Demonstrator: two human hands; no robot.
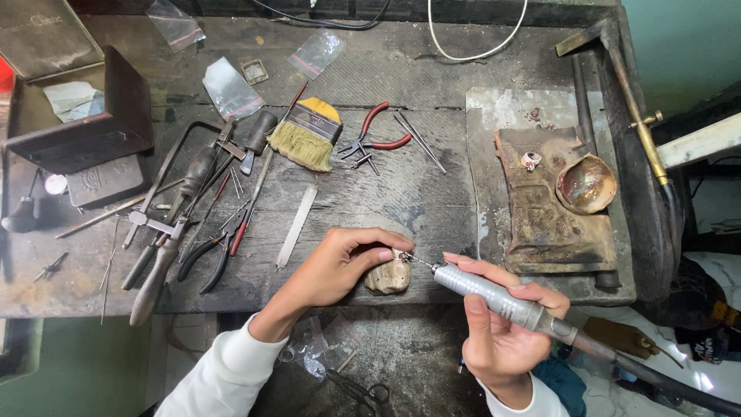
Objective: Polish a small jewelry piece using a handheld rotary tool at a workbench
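Two hands busy at surface's front edge: left hand (340, 266) pinching small piece on wooden peg (388, 276), right hand (498, 332) gripping rotary handpiece (494, 297), tip touching piece—grinding mid-way, finish unclear.

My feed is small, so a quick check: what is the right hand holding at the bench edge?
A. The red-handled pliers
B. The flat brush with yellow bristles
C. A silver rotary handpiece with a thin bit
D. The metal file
C. The right hand grips a silver rotary handpiece, its thin bit aimed at what the left hand pinches on the bench peg; the red-handled pliers and brush lie untouched farther back.
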